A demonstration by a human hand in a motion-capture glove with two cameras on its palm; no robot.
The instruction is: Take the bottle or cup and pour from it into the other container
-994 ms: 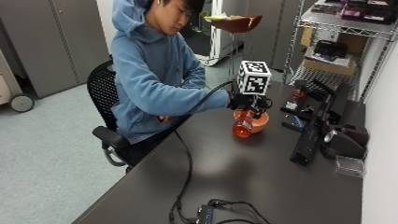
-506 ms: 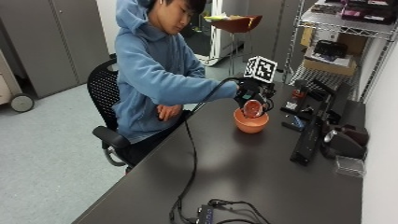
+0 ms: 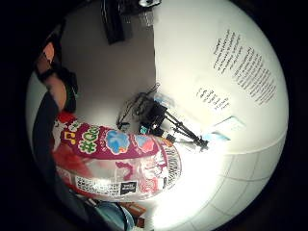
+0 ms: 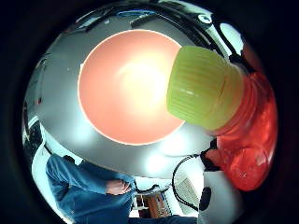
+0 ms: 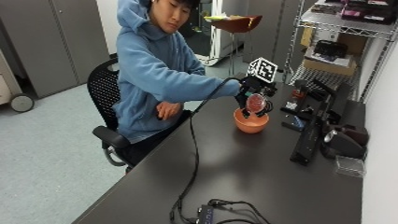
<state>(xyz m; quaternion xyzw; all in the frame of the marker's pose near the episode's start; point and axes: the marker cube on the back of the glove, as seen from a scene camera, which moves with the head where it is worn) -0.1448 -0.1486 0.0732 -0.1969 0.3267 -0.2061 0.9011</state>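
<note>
The gloved right hand [image 5: 253, 95] is up over the orange bowl [image 5: 251, 122] on the dark table [image 5: 249, 177], fingers wrapped around a clear bottle [image 5: 256, 101] with a red tint. The bottle is tipped, its neck angled down toward the bowl. From the thumb-side palm view, the yellow-green cap [image 4: 203, 88] is on the bottle [image 4: 247, 140], sitting right above the bowl's rim, the bowl [image 4: 126, 88] wide open beneath it. The little-finger-side view shows the bottle's colourful printed label [image 3: 120, 144] close to the palm. The person's bare left hand [image 5: 168, 110] rests near their lap, away from the table. A black device [image 5: 309, 135] lies just beyond the bowl.
</note>
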